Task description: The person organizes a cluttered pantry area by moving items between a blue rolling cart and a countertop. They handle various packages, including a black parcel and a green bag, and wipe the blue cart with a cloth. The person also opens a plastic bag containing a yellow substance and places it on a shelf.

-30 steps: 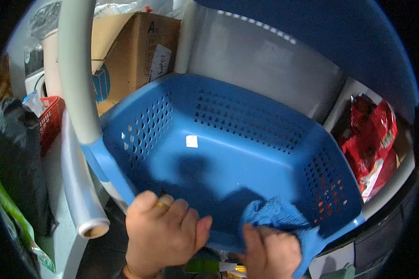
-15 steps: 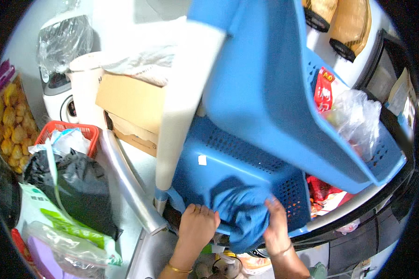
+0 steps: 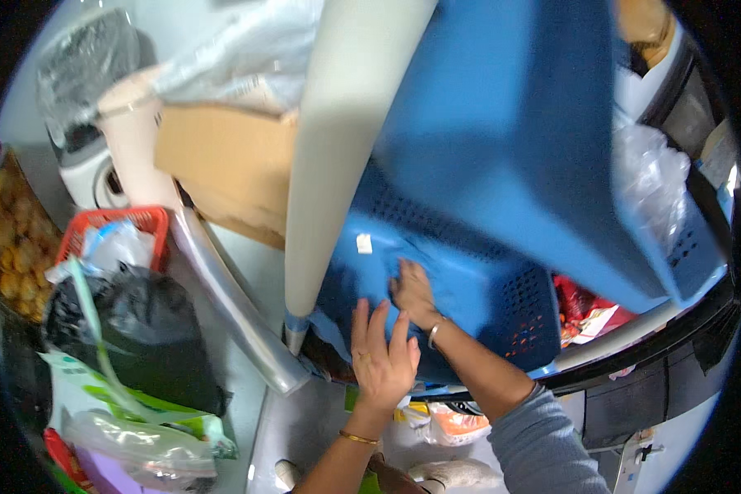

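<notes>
A blue plastic basket (image 3: 519,284) with holed walls lies tilted in front of me, a white sticker (image 3: 364,244) on its floor. My right hand (image 3: 416,292) reaches inside, fingers bent and pressed down onto a blue cloth (image 3: 432,259) that blends with the basket's colour; the cloth's outline is hard to make out. At the near rim, my left hand (image 3: 383,362) is open with fingers spread, holding nothing. Above it slants another blue basket tier (image 3: 502,140), beside a thick white post (image 3: 333,156).
To the left are a cardboard box (image 3: 222,169), a shiny metal tube (image 3: 239,313), a red basket (image 3: 166,239) and a black plastic bag (image 3: 140,329). Red packets (image 3: 580,309) and a clear plastic bag (image 3: 654,181) lie at the right.
The bunched cloth between both hands has gone down against the basket floor. My right hand has moved inward and left; my left hand has opened from a fist. The view has shifted.
</notes>
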### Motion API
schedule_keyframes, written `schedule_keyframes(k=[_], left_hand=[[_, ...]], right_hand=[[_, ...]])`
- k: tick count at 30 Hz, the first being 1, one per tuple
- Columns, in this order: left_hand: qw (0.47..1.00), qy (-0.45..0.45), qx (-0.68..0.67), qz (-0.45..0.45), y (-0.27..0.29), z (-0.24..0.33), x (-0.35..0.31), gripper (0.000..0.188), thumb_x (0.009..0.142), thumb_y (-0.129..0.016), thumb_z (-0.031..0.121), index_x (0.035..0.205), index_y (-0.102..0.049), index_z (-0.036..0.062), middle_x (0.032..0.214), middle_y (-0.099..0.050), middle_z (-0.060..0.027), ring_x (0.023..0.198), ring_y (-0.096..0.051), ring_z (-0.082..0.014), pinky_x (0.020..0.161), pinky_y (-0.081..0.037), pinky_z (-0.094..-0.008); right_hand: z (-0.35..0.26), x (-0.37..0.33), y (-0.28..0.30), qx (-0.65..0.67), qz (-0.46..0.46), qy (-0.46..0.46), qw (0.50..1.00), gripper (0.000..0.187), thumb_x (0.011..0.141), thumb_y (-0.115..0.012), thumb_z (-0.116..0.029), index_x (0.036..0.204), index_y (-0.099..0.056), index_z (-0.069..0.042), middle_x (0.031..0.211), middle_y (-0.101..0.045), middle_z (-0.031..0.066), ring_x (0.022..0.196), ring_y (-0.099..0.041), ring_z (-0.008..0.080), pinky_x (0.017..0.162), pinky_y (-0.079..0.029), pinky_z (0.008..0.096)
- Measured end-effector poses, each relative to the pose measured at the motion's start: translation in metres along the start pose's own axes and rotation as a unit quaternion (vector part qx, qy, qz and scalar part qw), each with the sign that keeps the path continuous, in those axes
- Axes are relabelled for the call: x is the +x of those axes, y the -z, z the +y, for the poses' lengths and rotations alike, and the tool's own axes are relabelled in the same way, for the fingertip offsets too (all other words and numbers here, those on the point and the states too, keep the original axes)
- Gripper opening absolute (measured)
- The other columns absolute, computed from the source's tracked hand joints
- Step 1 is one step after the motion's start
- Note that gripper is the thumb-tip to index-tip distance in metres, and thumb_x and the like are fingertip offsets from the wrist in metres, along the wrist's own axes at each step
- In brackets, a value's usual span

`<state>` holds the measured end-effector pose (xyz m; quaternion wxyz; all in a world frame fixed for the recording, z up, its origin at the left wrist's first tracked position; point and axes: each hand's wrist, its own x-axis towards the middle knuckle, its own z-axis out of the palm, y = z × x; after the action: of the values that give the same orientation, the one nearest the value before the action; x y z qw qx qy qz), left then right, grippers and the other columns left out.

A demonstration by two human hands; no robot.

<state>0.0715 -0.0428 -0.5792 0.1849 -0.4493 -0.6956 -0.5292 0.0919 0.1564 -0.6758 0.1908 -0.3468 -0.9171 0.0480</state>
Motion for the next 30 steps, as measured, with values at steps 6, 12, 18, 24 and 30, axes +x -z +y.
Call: schedule_keyframes(k=[6,12,18,24,30], left_hand=[[0.995,-0.018,-0.026,0.092,-0.014,-0.010,-0.003,0.047,0.074,-0.044,-0.001,0.120,-0.039,0.0030,0.121,-0.043,-0.0218,0.115,-0.037,-0.0505,0.095,-0.032,-0.0582],[0.997,0.005,-0.027,0.078,-0.010,-0.013,-0.001,0.044,0.071,-0.045,0.000,0.116,-0.043,0.0017,0.117,-0.045,-0.0223,0.111,-0.041,-0.0499,0.095,-0.034,-0.0561],[0.999,-0.002,-0.019,0.047,-0.011,-0.011,-0.014,0.017,0.072,-0.053,0.005,0.089,-0.054,0.0063,0.091,-0.056,-0.0112,0.083,-0.056,-0.0280,0.073,-0.043,-0.0393],[0.999,0.022,0.019,0.046,-0.008,-0.008,-0.005,0.009,0.073,-0.056,0.009,0.082,-0.053,0.0081,0.087,-0.057,-0.0089,0.075,-0.055,-0.0242,0.069,-0.041,-0.0380],[0.996,0.068,0.066,0.001,-0.010,-0.004,0.002,0.008,0.075,-0.054,0.010,0.082,-0.053,0.0064,0.089,-0.057,-0.0104,0.081,-0.055,-0.0267,0.071,-0.041,-0.0384]], right_hand=[[-0.070,0.049,0.000,0.124,-0.019,0.182,0.975,0.039,0.079,-0.054,-0.007,0.117,-0.046,-0.001,0.105,-0.050,0.0201,0.096,-0.050,0.0361,0.082,-0.043,0.0396],[-0.050,0.006,0.068,0.340,-0.321,0.206,0.860,0.028,0.076,-0.050,-0.001,0.102,-0.058,-0.004,0.100,-0.057,0.0089,0.083,-0.056,0.0239,0.072,-0.047,0.0325],[-0.013,0.078,0.063,0.219,0.038,-0.012,0.975,0.036,0.082,-0.052,-0.013,0.116,-0.050,-0.001,0.105,-0.056,0.0177,0.092,-0.054,0.0322,0.086,-0.043,0.0395],[-0.052,0.021,0.034,0.120,-0.114,0.216,0.962,0.049,0.068,-0.053,0.005,0.115,-0.052,-0.006,0.124,-0.045,0.0156,0.116,-0.041,0.0343,0.096,-0.036,0.0401],[0.005,-0.026,0.135,0.085,-0.381,0.210,0.896,0.041,0.066,-0.048,0.012,0.101,-0.058,-0.005,0.111,-0.055,0.0150,0.110,-0.048,0.0324,0.093,-0.040,0.0380]])
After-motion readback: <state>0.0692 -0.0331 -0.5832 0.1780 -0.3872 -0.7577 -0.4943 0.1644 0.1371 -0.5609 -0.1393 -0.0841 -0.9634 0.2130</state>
